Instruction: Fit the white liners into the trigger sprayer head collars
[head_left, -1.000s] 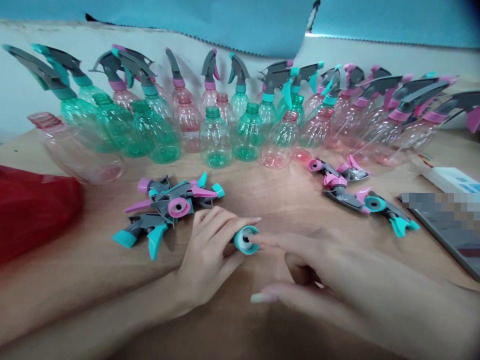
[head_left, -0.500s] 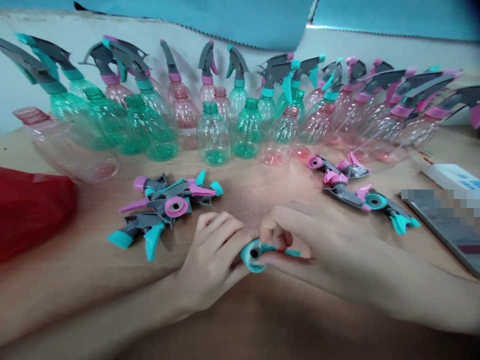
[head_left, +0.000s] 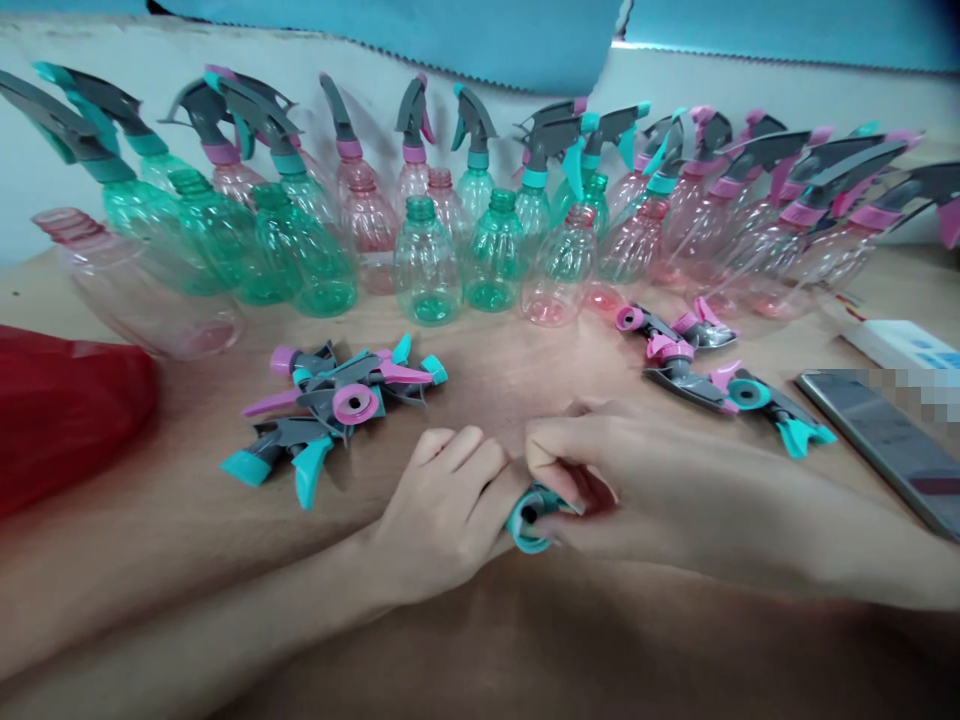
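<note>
Probably an assembly workshop: spray bottles (head_left: 478,165) line the far side of a wooden table (head_left: 495,370), loose trigger sprayers (head_left: 360,378) nearer.

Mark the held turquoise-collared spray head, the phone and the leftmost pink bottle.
Held spray head (head_left: 518,536), head view: its turquoise collar.
Phone (head_left: 877,430), head view: its dark screen.
Leftmost pink bottle (head_left: 139,295), head view: its see-through body.

**Phone (head_left: 885,455) right, red bundle (head_left: 71,415) left**

On the brown table (head_left: 465,660), I see the phone lying aslant near a white box (head_left: 910,343) with blue patches. Behind, blue sheets (head_left: 465,35) hang against a white wall (head_left: 255,48).
</note>
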